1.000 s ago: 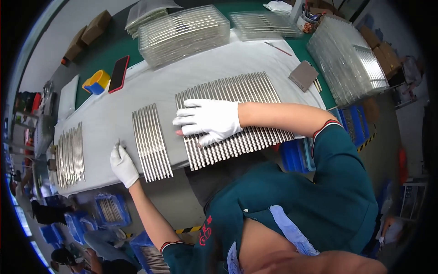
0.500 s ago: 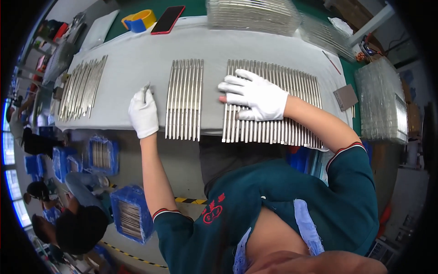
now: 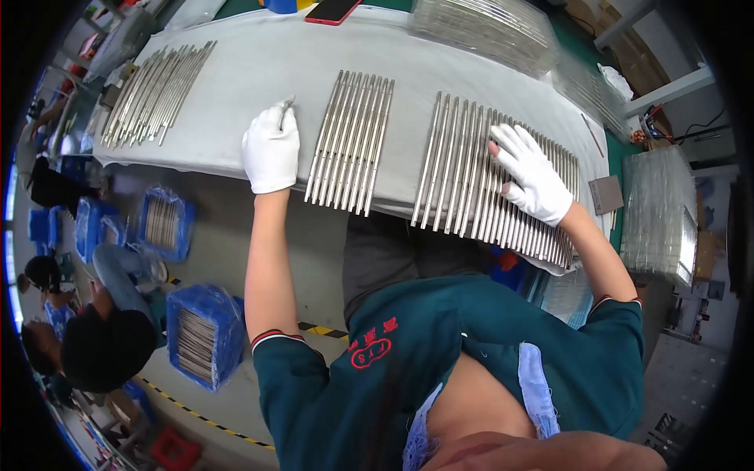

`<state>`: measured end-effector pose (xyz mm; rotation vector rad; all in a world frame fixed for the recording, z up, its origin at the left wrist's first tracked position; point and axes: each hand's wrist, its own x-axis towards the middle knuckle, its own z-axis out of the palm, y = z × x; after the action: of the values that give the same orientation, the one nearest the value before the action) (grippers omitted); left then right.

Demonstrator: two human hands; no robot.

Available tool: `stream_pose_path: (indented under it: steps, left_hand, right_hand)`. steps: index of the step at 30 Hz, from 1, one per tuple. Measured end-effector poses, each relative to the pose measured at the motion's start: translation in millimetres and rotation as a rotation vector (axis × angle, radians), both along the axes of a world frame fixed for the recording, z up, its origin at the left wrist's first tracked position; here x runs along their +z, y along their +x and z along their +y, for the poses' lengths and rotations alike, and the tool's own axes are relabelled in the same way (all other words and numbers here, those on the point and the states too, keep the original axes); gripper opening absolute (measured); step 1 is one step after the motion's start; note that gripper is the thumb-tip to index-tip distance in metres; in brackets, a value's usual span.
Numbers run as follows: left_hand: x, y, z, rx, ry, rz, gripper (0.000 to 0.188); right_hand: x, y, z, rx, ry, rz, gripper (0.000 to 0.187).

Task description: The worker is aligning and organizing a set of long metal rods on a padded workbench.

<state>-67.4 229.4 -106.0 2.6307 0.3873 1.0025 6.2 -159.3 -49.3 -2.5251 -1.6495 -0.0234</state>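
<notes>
My right hand (image 3: 534, 173), in a white glove with thumb and a fingertip bare, lies with fingers spread over the right group of slim silvery metal rods (image 3: 452, 165). Those rods stand side by side, their near ends sticking out past the table edge. At the left end of this group the rods have wider gaps; under and beyond my hand they are packed closer. My left hand (image 3: 271, 149), also white-gloved, is closed with thumb and forefinger together, just left of the middle group of rods (image 3: 349, 141). Whether anything is pinched there is hidden.
A looser pile of rods (image 3: 157, 94) lies on the white table cloth (image 3: 236, 71) at far left. Behind are a red-edged phone (image 3: 334, 9) and plastic-wrapped stacks (image 3: 487, 31). A grey block (image 3: 605, 195) sits at right. Blue crates (image 3: 206, 337) and a seated person (image 3: 110, 337) are at lower left.
My right hand has slid to the right across the right group, and the rods at its left end now stand farther apart. The view has shifted; my left hand stays closed beside the middle group.
</notes>
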Motion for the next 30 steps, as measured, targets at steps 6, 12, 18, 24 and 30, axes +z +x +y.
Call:
stream_pose_path:
  steps: [6,12,18,24,30]
  left_hand:
    - [-4,1,1,-0.018,-0.1,-0.024,0.019]
    - [10,-5,-8,-0.054,-0.138,-0.038,0.019]
    - [11,-6,-10,-0.024,-0.136,-0.057,0.019]
    - [2,-4,-8,0.045,-0.209,-0.075,0.02]
    - [2,-2,-9,-0.025,-0.242,-0.173,0.026]
  right_hand:
    - [2,6,87,0.274,0.0,-0.103,0.059]
    - [15,20,81,0.256,-0.008,0.056,0.043]
    - [4,30,139,0.246,0.191,-0.149,0.045]
    - [-21,43,217,0.321,0.268,-0.323,0.048]
    - [-33,38,251,0.326,0.248,-0.233,0.049]
